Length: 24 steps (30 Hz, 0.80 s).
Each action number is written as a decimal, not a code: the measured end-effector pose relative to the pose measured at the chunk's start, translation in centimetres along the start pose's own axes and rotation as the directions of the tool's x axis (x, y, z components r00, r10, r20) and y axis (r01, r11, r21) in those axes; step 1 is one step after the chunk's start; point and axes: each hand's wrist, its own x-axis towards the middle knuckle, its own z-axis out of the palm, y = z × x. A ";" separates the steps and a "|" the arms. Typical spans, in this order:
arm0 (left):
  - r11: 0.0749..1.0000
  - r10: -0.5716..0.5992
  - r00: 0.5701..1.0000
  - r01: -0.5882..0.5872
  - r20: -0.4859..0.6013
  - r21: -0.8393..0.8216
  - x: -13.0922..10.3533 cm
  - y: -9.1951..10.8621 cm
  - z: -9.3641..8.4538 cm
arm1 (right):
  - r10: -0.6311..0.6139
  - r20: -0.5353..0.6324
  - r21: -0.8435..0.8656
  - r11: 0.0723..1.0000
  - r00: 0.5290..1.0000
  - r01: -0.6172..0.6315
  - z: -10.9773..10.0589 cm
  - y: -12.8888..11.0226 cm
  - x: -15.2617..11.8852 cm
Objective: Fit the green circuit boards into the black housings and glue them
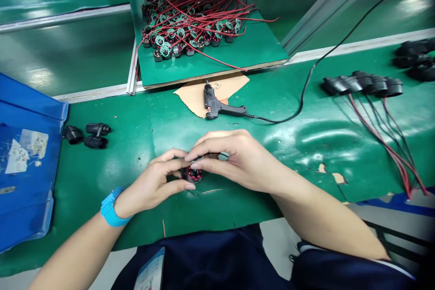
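Between my hands, low over the green bench, is a small round motor part (192, 174) with a black rim and red windings. My left hand (161, 179), with a blue band at the wrist, grips its side between thumb and fingers. Over the part's top, my right hand (224, 156) pinches a thin edge, seemingly a small circuit board; the fingers hide most of it. Beyond the hands, a black glue gun (217, 105) lies on a piece of cardboard (234, 84), its cord trailing to the right.
A raised green board (210, 63) at the back carries many motor parts with red wires (207, 4). Black housings (365, 84) with wires lie at right, more (416, 59) beyond. A blue bin (30, 181) stands at left, beside several black fittings (95, 135).
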 end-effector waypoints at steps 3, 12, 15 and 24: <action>0.999 0.010 0.999 -0.011 0.031 0.031 0.0 0.1 -0.1 | -0.013 0.010 -0.040 0.999 1.000 0.013 0.3 0.1 -0.1; 0.990 0.065 0.996 -0.072 0.055 0.124 0.0 0.1 -0.8 | -0.010 -0.003 -0.109 0.994 1.000 0.009 -0.3 0.3 -0.5; 0.985 0.047 0.995 -0.062 0.092 0.163 0.2 0.4 -0.7 | -0.080 0.018 -0.025 0.996 0.997 0.081 1.0 1.0 -0.2; 0.954 0.118 0.993 -0.114 0.002 0.277 0.0 -0.3 -1.3 | 0.037 0.124 -0.107 0.994 0.992 -0.023 -0.2 1.5 -0.4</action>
